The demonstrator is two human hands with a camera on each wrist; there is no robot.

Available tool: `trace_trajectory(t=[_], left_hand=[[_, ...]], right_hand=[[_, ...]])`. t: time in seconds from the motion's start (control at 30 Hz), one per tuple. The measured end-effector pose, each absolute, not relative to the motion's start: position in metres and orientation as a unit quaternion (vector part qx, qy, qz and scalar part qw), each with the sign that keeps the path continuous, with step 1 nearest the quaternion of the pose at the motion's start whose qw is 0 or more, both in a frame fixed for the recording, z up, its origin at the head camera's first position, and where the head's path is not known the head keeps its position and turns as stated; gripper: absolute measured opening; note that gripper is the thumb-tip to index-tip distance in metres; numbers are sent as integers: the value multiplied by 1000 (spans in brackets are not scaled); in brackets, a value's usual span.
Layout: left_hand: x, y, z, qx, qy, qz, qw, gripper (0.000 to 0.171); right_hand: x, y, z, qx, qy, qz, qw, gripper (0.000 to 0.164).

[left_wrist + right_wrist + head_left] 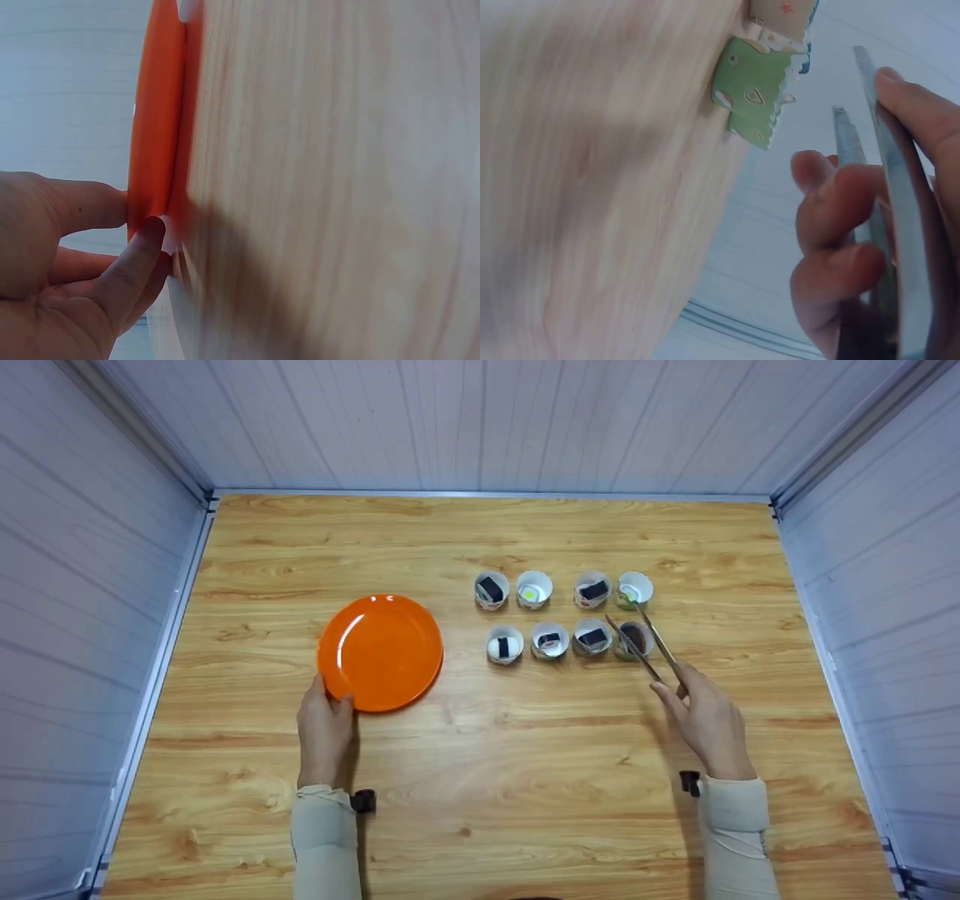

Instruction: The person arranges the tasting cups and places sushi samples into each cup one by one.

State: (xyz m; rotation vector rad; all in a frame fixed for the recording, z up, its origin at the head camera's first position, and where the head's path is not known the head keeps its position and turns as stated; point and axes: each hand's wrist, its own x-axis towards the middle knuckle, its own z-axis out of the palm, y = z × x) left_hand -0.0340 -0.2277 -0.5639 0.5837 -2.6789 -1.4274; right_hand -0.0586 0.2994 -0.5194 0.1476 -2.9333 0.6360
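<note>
At the lower left rim of a round orange plate (390,652), my left hand (325,731) pinches the edge between thumb and fingers; the left wrist view shows the plate (156,112) low over the wood. My right hand (705,720) holds metal tongs (660,643) with their arms spread. One tong tip overlaps the front right paper cup (634,640), which has something dark brown inside. The other reaches toward the back right cup (634,587), where a bit of green shows. In the right wrist view, the tongs (907,217) lie between thumb and curled fingers.
Small paper cups stand in two rows right of the plate. Some hold black-topped pieces, such as the back left cup (491,590); a front cup (505,645) has a white piece with a black band. Pale walls (480,427) enclose the wooden table (487,780).
</note>
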Motion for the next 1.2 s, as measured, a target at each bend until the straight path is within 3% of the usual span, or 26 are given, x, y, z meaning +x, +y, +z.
trace_trajectory(t=[0.3, 0.53, 0.7, 1.2], left_hand=[[-34, -228, -566, 187, -872, -453, 23, 37], [-34, -228, -566, 183, -874, -448, 36, 37], [-34, -228, -566, 183, -873, -451, 39, 35], [-35, -228, -565, 193, -872, -448, 31, 33]], right_hand=[[-62, 289, -530, 67, -961, 240, 116, 43], [-62, 285, -530, 74, -961, 239, 117, 37], [-64, 279, -529, 79, -960, 239, 119, 43], [-75, 222, -526, 109, -953, 278, 47, 53]])
